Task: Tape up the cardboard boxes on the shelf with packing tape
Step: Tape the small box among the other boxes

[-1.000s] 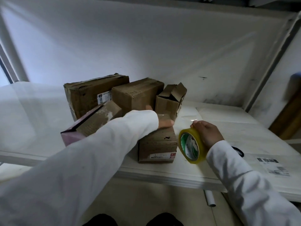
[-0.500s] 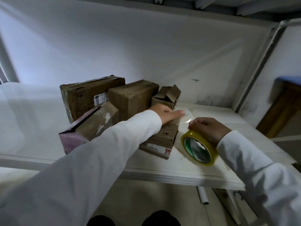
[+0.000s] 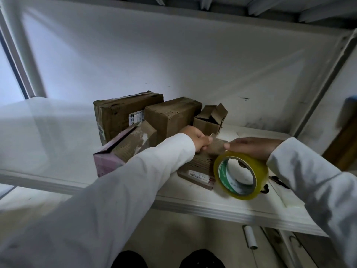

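Since a moment ago the left hand (image 3: 195,139) has curled from a flat press into a grip on the near top edge of the small flat box (image 3: 199,167), and the right hand (image 3: 253,147) has swung the tape roll (image 3: 241,175) up and toward the camera, its fingers now stretched leftward over the box top.

That box lies on the shelf (image 3: 222,207) near its front edge, at about 6 o'clock from the other cartons. The tall box (image 3: 123,115) and the middle box (image 3: 170,117) stand behind at 11 and 12 o'clock, the open-flapped box (image 3: 210,118) at 1 o'clock, and the pink-ended box (image 3: 119,151) leans at 9 o'clock. The left hand's grip looks closed on the box edge, or perhaps on a flap or the tape end there; blur hides which. The right hand holds the roll, thumb apparently through the core, fingertips (image 3: 227,146) just beside the left hand.

Judging by this, a strip is being laid across the box's top seam. Next it probably needs drawing taut, pressing flat and tearing off, without the light box skidding.
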### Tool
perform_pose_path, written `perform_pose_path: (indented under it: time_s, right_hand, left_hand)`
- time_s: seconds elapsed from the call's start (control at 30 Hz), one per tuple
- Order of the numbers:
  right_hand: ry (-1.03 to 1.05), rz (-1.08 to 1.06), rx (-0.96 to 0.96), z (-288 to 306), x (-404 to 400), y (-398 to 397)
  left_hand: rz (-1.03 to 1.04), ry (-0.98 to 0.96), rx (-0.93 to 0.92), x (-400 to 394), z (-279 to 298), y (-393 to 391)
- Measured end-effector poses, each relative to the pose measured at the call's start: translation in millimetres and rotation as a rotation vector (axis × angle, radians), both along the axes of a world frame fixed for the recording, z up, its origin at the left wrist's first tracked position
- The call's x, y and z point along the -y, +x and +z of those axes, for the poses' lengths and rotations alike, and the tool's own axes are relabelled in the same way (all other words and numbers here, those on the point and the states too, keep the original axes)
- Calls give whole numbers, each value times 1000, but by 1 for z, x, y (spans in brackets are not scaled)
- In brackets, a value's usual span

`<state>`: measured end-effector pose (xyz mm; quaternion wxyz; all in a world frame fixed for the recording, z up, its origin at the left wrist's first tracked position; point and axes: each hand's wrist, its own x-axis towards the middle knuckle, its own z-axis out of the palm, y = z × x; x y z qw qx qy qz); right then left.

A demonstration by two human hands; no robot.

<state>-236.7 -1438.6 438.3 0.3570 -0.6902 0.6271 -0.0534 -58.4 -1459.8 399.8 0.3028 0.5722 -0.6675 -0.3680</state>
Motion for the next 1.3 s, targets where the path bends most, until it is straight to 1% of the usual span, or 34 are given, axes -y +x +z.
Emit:
perform_pose_path:
  time_s: [0.1,0.13,0.17,0.2,0.3,0.33,0.37,0.43,0.5,0.53,0.63,0.73,0.8,0.9,1.03,1.1,1.13,1.23,1.3]
  right_hand:
    - [0,-115,63,-7,-4,-8]
    - [-7,-159,69,-9,-4,-8]
    - [-18,-184,35,-12,-4,-5]
    - [-37,-190,-64,-15,-2,0]
    - [-153,-104,-507,-20,4,13]
    - [-184,-80,-571,-22,6,16]
    - [-195,-76,-575,-23,10,18]
    - [-161,-148,-426,-26,17,21]
    - [-80,-212,-265,-28,21,25]
    - [-40,-223,-236,-29,23,25]
    - [-11,-186,-250,-31,28,23]
    - [-5,-162,-276,-33,32,23]
    - [19,-147,-240,-37,35,23]
    - [63,-127,-213,-43,35,24]
    - [82,-169,-198,-52,36,22]
    - [68,-173,-192,-55,37,22]
    - [61,-170,-187,-56,37,22]
    - [49,-171,-161,-57,36,21]
    - [48,-182,-146,-58,36,20]
  left_hand:
    - [24,51,18,3,-5,-1]
    - [30,67,34,4,-6,-2]
    - [38,76,57,5,-8,-4]
    - [51,82,78,7,-8,-5]
    - [106,97,80,12,-7,-1]
    - [115,98,85,13,-7,2]
    - [123,93,95,14,-6,5]
    - [135,96,110,15,-7,12]
    - [130,119,131,16,-9,17]
    - [128,132,138,17,-12,18]
    - [130,141,140,18,-19,17]
    - [128,146,222,23,-21,15]
    - [98,109,364,25,-22,14]
    - [34,-35,662,25,-23,12]
    - [-25,-141,896,18,-20,9]
    - [-28,-167,944,15,-17,7]
    - [-20,-172,937,15,-17,7]
    - [117,-148,893,16,-24,19]
    - [193,-135,926,16,-30,30]
